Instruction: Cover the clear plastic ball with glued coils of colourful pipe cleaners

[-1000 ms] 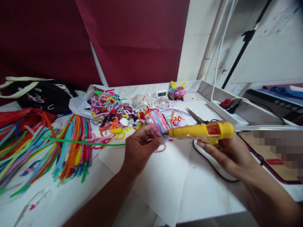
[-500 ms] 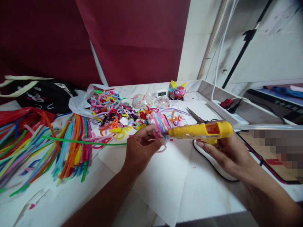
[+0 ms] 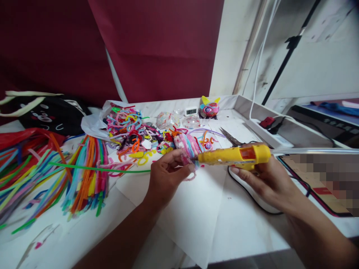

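The left hand (image 3: 166,175) is pinching the fuzzy piece (image 3: 188,145); the right hand (image 3: 273,183) is gripping the glue gun (image 3: 230,156), pointing it at the piece. Scissors (image 3: 232,138) are lying beyond the right hand.

A dark red sheet (image 3: 162,48) hangs across the upper left and centre of the frame. Scuffed whitish wall (image 3: 331,63) fills the upper right, behind a slanting black pole (image 3: 280,68). Below lies a white table (image 3: 67,235) with a raised back edge.
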`<state>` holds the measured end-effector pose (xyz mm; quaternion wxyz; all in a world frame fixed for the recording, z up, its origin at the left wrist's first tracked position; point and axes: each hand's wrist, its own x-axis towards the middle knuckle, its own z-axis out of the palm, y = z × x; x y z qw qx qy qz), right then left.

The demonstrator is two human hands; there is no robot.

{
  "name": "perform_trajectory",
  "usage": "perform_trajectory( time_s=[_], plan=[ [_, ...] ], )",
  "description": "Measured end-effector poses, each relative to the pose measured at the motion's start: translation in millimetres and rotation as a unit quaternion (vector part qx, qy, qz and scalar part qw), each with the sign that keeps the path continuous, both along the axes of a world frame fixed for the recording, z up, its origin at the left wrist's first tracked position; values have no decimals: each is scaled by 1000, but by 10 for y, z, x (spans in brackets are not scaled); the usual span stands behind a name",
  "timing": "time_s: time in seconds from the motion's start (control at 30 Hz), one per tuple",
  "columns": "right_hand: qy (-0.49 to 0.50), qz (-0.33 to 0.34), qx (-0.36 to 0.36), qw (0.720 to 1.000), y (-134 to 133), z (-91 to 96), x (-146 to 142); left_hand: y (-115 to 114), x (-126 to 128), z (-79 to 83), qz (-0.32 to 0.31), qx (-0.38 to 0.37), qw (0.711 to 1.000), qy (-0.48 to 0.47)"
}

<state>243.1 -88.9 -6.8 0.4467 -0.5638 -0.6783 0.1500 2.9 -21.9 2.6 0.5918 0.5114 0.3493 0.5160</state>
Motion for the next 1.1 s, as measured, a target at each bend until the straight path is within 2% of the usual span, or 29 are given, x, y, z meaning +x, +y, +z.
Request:
perform_trajectory(
  time_s=[0.13, 0.33, 0.47, 0.57, 0.67, 0.83, 0.9, 1.0, 1.1],
  plan=[
    [111, 12, -21, 994, -4, 61, -87, 8, 5, -14, -3, -2, 1000, -8],
    [231, -1, -45, 972, 29, 244, -165, 59, 1, -14, 26, 6, 999, -28],
    [244, -5, -96, 965, 17, 345, -120, 125, -20, 41, 74, -8, 995, -70],
    [209, -15, -145, 967, -32, 423, -108, 178, -57, 89, 102, -3, 990, -97],
    [168, 8, -209, 963, -86, 436, -135, 228, -100, 114, 127, -7, 985, -121],
    [122, 66, -290, 947, -115, 244, -203, 271, -141, 106, 138, 2, 983, -120],
    [76, 72, -293, 950, -108, 157, -220, 273, -144, 96, 137, 11, 983, -125],
    [-65, 50, -262, 961, -96, 91, -237, 276, -141, 81, 141, 22, 981, -129],
    [-205, 9, -241, 949, -88, 117, -277, 278, -128, 65, 154, 45, 979, -126]
  ],
)
